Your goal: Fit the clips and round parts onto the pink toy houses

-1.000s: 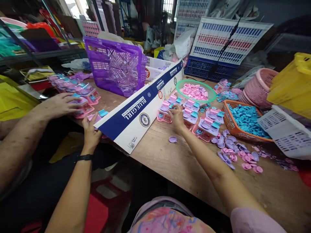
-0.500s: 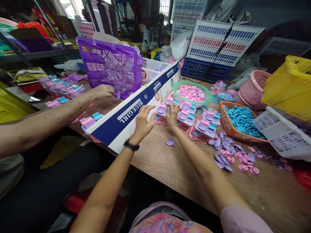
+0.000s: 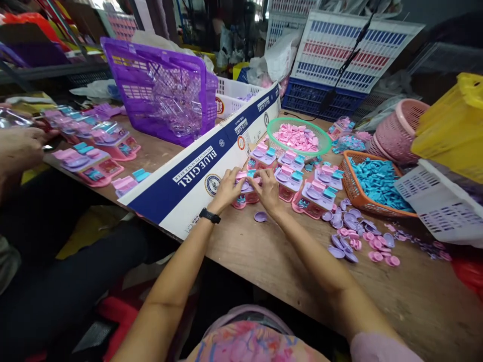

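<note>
My left hand [image 3: 226, 191] and my right hand [image 3: 269, 191] meet over a small pink-and-lilac plastic toy unit [image 3: 245, 198] on the table. Fingers and thumbs of both grip its top from either side and partly cover the pink and blue pieces there. Similar toy units [image 3: 316, 196] stand close by on the right, with lilac tops, pink bases and raised pink and blue flaps. One loose lilac toy spoon or pan [image 3: 260, 216] lies just in front of my hands.
A cardboard divider [image 3: 196, 173] runs along my left. Behind stands a green basket of pink pieces [image 3: 296, 138]; an orange basket [image 3: 354, 190] holds blue pieces. Loose lilac dishes [image 3: 341, 247] lie right. A co-worker's hand [image 3: 26, 138] is far left, beyond a purple crate [image 3: 211, 100].
Both my hands have come together and now grip the toy unit, which sits nearer me. The co-worker's hand has drawn back from the purple crate to the far left, with something shiny and clear.
</note>
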A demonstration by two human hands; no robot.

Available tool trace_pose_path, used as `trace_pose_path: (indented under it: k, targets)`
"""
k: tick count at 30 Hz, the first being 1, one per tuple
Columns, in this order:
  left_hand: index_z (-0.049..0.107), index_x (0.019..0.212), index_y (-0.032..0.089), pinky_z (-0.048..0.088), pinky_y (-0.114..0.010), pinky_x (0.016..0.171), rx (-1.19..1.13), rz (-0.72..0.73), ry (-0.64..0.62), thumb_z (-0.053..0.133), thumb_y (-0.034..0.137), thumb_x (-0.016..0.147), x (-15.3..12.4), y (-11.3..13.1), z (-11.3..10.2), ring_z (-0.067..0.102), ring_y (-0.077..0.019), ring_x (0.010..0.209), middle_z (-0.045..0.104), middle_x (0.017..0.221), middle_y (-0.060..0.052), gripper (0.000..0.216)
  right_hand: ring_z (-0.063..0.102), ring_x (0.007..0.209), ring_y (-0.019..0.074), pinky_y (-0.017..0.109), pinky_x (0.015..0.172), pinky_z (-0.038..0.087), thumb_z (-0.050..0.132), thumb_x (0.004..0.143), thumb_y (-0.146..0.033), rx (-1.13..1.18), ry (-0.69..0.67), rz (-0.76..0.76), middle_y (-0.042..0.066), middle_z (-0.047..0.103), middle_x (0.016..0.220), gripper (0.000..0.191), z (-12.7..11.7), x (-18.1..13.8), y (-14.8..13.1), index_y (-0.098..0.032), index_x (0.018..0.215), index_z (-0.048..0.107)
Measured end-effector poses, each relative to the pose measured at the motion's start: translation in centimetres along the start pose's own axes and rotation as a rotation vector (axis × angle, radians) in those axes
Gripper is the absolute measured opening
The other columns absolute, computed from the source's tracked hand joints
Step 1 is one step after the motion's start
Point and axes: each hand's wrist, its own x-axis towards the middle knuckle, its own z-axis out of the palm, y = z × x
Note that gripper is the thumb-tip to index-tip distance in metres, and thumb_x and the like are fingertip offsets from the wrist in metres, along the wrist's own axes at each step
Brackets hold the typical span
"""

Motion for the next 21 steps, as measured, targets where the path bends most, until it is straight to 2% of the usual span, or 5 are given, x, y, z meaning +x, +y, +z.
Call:
trace_pose_path:
  k: [5,8,13,17,21]
  targets:
    - [0.055,0.133,0.02,0.047,-0.043,0.108,-0.016,-0.054,0.095,0.052,0.038,0.101,-5.4,1.2,-2.0,0.059,-0.0257,0.121,0.062,0.126,-0.012,0.037,0.062,0.08,0.0196,0.034,0.077,0.051,0.059,0.098,-0.039,0.178,-0.157,0.006,0.009,0.064,0.1,0.023,-2.1,-2.7,-2.1,-0.019,0.1,0.071]
    - [0.049,0.141,0.02,0.047,-0.044,0.11,-0.098,-0.108,0.119,0.059,0.036,0.096,-7.0,1.2,-2.5,0.059,-0.0268,0.126,0.06,0.134,-0.013,0.048,0.063,0.075,0.0189,0.033,0.072,0.051,0.063,0.093,-0.041,0.296,-0.229,0.116,0.007,0.069,0.091,0.023,-2.5,-3.5,-3.0,-0.019,0.097,0.072]
    - [0.043,0.143,0.018,0.053,-0.043,0.102,-0.302,-0.233,0.14,0.067,0.032,0.086,-7.4,1.5,-1.8,0.065,-0.0256,0.114,0.063,0.125,-0.012,0.064,0.061,0.067,0.0168,0.029,0.064,0.047,0.073,0.083,-0.055,0.429,-0.21,0.304,0.004,0.07,0.076,0.037,-1.9,-3.7,-3.8,-0.017,0.085,0.07]
    - [0.047,0.137,0.019,0.047,-0.046,0.112,-0.256,-0.218,0.231,0.072,0.043,0.085,-7.1,2.7,-0.9,0.059,-0.0286,0.127,0.059,0.138,-0.014,0.063,0.06,0.064,0.0161,0.028,0.061,0.045,0.072,0.083,-0.056,0.378,-0.186,0.334,0.004,0.069,0.071,0.039,-1.6,-3.8,-4.2,-0.017,0.076,0.068]
    - [0.048,0.136,0.02,0.043,-0.048,0.114,-0.199,-0.214,0.277,0.07,0.041,0.088,-7.0,3.4,-0.2,0.057,-0.0301,0.131,0.059,0.14,-0.014,0.057,0.054,0.059,0.0137,0.027,0.058,0.04,0.069,0.085,-0.052,0.275,-0.112,0.327,0.002,0.065,0.068,0.037,-1.7,-4.1,-4.7,-0.018,0.073,0.065]
